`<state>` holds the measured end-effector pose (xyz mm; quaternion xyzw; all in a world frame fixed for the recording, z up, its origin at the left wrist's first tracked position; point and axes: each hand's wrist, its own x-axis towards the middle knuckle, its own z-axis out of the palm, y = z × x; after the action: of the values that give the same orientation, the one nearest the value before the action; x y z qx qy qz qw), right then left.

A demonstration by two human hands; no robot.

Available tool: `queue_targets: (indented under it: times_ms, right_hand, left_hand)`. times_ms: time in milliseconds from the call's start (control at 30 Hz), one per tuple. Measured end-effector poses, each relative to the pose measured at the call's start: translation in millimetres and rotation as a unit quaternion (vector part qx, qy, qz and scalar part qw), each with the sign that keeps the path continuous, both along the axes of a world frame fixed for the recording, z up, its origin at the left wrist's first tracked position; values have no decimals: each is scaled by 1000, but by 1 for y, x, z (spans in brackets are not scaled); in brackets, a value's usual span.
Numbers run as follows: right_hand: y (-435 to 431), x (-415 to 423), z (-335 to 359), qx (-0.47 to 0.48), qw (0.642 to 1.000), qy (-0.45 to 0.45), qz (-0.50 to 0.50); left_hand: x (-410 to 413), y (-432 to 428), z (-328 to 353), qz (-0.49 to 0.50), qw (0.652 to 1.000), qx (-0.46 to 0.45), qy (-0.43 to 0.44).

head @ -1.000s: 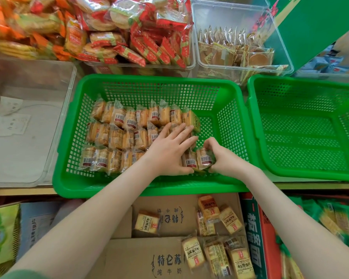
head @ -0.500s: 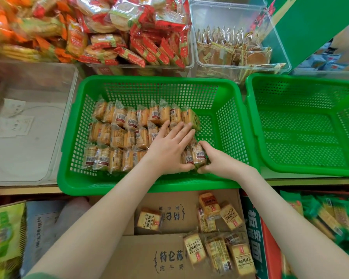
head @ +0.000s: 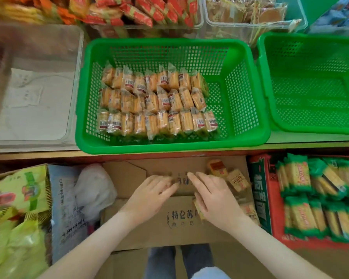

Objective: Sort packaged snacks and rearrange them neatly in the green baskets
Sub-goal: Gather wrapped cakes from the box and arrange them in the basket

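Left grip (head: 149, 196) and right grip (head: 216, 202) lie flat-fingered, empty, on the cardboard box (head: 129, 178).
Best gather its loose biscuit packets (head: 237, 180) edge-aligned for the green basket (head: 169, 147).

Bright, even light; blurred, warped edges.

Shelf (head: 302, 142) carries clear bin (head: 79, 81) at left, green basket (head: 169, 147) at middle, second green basket (head: 310, 131) at right, side by side. Behind them, two more clear bins (head: 250, 30), holding snack packs (head: 141, 15).
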<state>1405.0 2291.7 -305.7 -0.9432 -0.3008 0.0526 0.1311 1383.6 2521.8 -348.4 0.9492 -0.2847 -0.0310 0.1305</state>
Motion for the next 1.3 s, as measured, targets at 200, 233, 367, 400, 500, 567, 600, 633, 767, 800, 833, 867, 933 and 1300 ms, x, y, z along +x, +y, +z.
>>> queue_targets:
  times_ms: [200,233,367,400,500,567,600,633,767,800,833,867,933,1300]
  right_hand:
    - [-4,-46,-76,-244,959,140,-23]
    - [-3,-47,-82,-269,952,142,-23]
    - [4,-49,-95,-334,932,142,-25]
    - [8,-48,-93,-336,929,153,-23]
    - [10,-50,-94,-324,934,153,-15]
    - [16,-47,-84,-297,943,150,-23]
    - [19,-47,-79,-272,949,154,-32]
    - [21,-46,-73,-241,955,167,-40]
    - [32,-33,-31,-26,980,178,-82]
    - [34,-28,-16,32,975,199,-92]
    - [35,-22,-1,92,966,218,-102]
    - [36,-17,15,139,957,229,-112]
    - [36,-5,43,215,941,232,-118]
    - [17,122,138,312,908,270,-72]
  left_hand:
    - [11,7,-53,7,954,251,164]
    - [13,6,-60,-3,950,264,168]
    - [13,4,-79,-18,953,261,155]
    - [12,3,-81,-20,953,262,148]
    - [3,4,-80,8,966,239,102]
    - [-3,9,-75,31,973,208,92]
    - [-7,12,-71,51,980,172,82]
    - [-12,15,-66,75,985,136,79]
    - [-26,23,-26,198,973,6,118]
    - [-28,24,-14,222,965,-38,131]
    - [-29,24,0,236,958,-84,142]
    - [-29,23,14,242,950,-134,146]
    - [-26,18,47,245,933,-226,138]
    - [84,-11,150,349,792,-431,255]
